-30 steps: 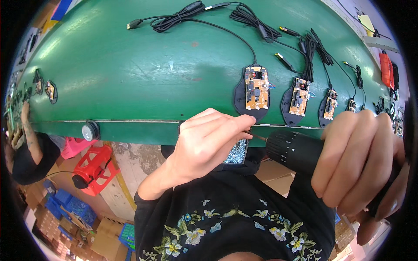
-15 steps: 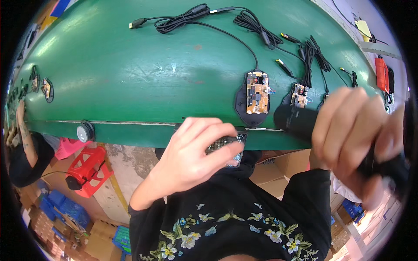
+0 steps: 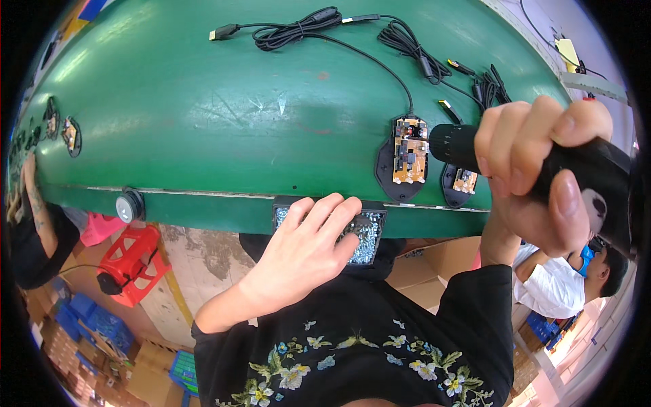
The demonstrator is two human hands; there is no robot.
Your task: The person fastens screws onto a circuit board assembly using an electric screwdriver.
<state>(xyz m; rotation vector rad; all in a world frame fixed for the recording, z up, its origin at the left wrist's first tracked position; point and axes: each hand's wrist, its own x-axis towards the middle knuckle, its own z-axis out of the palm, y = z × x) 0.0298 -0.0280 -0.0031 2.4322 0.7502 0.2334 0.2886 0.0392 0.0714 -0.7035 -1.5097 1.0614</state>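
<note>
My right hand (image 3: 536,163) is wrapped around a black electric screwdriver (image 3: 454,146). The nose of this tool overlaps the right edge of a tan circuit board (image 3: 410,159), which sits in an opened black mouse base (image 3: 388,169). I cannot tell whether the bit touches the board. At the table's front edge, my left hand (image 3: 305,237) reaches with bent fingers into a black tray (image 3: 382,227) of small silvery screws (image 3: 366,247). Something dark lies by its fingertips; what they pinch is hidden.
A second mouse base with a board (image 3: 464,180) lies partly behind the screwdriver. Bundled black cables (image 3: 298,30) stretch across the green table (image 3: 169,88). A round black object (image 3: 131,205) is at the front edge. A co-worker's arm (image 3: 41,210) appears far left, another person (image 3: 553,281) behind right.
My right hand has brought the screwdriver up and left to the nearer mouse board. My left hand has shifted slightly down, uncovering more of the screw tray. The view has moved a little.
</note>
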